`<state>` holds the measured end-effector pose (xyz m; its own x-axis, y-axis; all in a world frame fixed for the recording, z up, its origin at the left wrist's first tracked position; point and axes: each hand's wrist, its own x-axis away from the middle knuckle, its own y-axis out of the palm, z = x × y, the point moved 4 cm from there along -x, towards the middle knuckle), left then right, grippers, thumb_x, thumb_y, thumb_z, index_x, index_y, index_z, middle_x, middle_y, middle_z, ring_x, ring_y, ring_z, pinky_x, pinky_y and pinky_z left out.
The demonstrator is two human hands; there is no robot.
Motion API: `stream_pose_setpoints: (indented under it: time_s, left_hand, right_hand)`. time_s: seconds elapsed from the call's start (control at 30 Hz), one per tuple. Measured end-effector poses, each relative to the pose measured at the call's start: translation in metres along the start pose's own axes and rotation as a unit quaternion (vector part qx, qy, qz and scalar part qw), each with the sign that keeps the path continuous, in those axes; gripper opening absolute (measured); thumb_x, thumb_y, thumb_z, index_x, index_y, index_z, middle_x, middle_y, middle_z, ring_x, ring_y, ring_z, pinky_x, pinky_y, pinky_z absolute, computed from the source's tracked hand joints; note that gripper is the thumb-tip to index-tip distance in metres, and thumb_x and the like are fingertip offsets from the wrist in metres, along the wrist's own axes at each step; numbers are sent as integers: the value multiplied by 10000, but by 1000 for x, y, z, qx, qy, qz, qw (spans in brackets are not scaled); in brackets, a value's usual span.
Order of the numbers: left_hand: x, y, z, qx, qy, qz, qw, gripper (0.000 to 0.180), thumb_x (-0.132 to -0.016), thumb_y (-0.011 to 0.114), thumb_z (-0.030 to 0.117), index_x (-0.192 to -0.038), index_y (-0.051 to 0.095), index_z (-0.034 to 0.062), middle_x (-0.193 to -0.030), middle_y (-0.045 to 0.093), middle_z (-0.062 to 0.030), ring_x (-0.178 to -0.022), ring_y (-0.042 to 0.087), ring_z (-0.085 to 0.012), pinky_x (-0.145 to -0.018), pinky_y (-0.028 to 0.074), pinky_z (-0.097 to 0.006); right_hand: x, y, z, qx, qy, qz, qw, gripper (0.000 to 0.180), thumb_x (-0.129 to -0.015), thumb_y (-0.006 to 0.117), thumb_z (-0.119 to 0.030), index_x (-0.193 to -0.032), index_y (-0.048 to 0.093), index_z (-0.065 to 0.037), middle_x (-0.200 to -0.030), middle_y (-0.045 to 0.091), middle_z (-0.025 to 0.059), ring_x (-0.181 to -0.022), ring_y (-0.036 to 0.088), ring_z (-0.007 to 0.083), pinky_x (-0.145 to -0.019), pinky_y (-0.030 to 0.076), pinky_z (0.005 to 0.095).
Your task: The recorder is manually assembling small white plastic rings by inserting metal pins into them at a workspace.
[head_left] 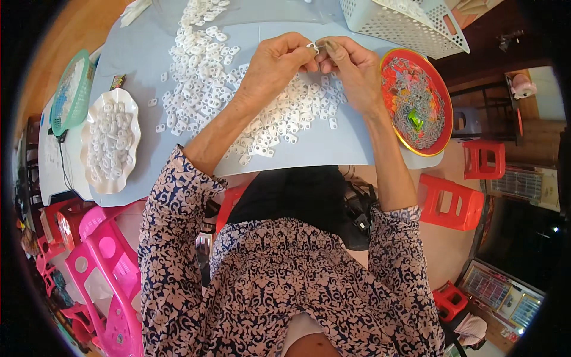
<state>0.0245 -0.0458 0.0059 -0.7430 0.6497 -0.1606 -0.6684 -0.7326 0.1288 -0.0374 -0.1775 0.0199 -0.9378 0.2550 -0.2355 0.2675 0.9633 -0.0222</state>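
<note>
Above the table, my left hand [275, 66] pinches a small white plastic piece with holes [313, 47] between thumb and fingertips. Close against it, the fingertips of my right hand [357, 68] are pressed together at the piece. A thin grey part seems to stick out between the two hands, too small to make out fully. Beneath both hands spreads a loose heap of similar white oblong pieces [199, 98]. Just right of my right hand stands a round red tray [447, 113] with a gold rim, holding many thin grey metal pins or screws [419, 98] and a bright green scrap.
On the pale blue table [146, 128], a white wavy-edged dish [87, 152] of white pieces lies left, beside a green basket [61, 110]. A perforated pale basket [386, 30] stands far right. Around the table are a pink chair [107, 285] and red stools [449, 205].
</note>
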Motion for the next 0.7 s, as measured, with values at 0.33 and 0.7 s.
stream_pose_setpoints:
  time_s: [0.33, 0.7]
  left_hand:
    - [0, 4, 1, 9, -10, -20, 1000, 133, -862, 548, 104, -884, 625, -3, -727, 620, -32, -708, 548, -84, -705, 440, -220]
    - [1, 0, 2, -173, -25, 15, 985, 107, -828, 541, 80, -816, 610, -1, -690, 597, -23, -663, 531, -67, -653, 430, -199]
  right_hand:
    - [-1, -2, 7, 24, 6, -11, 1000, 132, -902, 564, -101, -882, 633, 9, -710, 614, 5, -620, 529, 46, -565, 433, 178]
    - [0, 3, 8, 97, -18, 19, 995, 139, -891, 582, -108, -821, 623, 5, -686, 612, 7, -587, 515, 40, -526, 420, 181]
